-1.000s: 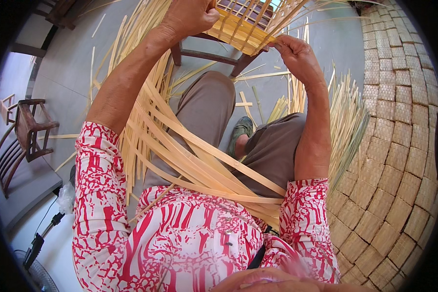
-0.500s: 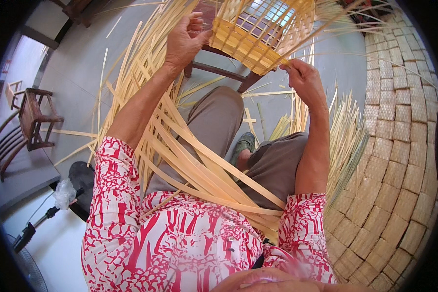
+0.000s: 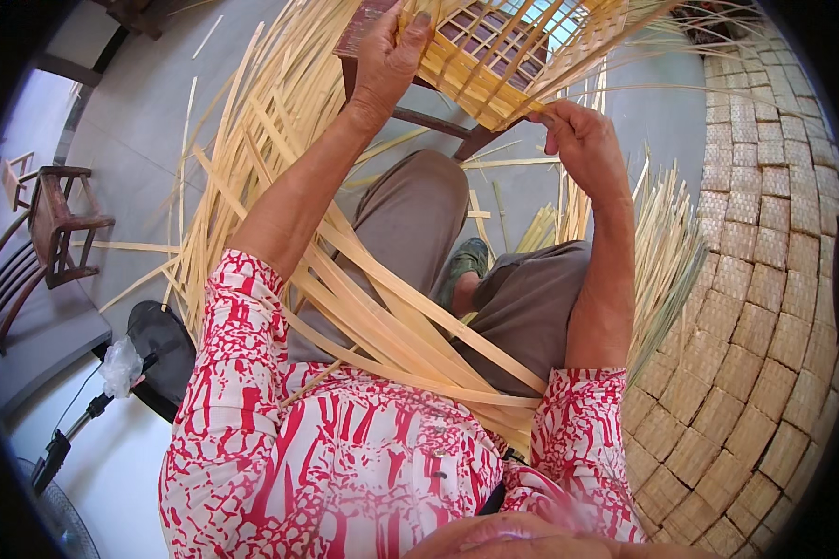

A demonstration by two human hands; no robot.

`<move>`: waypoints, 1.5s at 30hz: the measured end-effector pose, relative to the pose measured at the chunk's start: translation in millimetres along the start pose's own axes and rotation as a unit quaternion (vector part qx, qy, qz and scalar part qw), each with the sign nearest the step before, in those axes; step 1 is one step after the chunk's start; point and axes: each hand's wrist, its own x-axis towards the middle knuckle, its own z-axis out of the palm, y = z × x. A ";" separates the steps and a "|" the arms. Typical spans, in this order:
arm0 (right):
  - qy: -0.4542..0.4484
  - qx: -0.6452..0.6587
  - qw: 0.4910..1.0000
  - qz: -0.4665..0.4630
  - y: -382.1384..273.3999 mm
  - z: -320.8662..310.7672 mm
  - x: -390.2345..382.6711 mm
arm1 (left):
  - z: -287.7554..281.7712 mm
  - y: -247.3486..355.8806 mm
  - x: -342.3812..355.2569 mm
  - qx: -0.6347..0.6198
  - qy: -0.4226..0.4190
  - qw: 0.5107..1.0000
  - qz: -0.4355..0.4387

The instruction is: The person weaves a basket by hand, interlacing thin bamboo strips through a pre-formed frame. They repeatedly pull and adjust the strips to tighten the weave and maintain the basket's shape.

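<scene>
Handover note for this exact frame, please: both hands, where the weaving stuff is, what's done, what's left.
Left hand: flat on the near edge of the open-weave bamboo basket, holding it down.
Right hand: fingers closed, pinching a thin bamboo strip at the basket's lower corner.
The basket rests on a dark wooden stool. Long bamboo strips trail from it across the lap; more lie on the floor at the left.
Done: a lattice panel is woven.
Left: the loose strip ends remain unwoven.
</scene>
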 end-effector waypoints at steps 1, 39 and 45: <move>0.002 0.000 1.000 -0.008 -1.8 1.2 0.5 | 0.0 -0.7 -2.5 -0.037 -0.006 0.999 -0.019; 0.080 0.044 0.991 -0.102 -5.6 2.9 -4.9 | 53.7 88.4 19.4 0.304 -0.419 0.840 0.162; 0.072 -0.058 0.988 -0.126 -2.2 13.8 -3.1 | 40.6 91.4 20.5 0.304 -0.445 0.828 0.157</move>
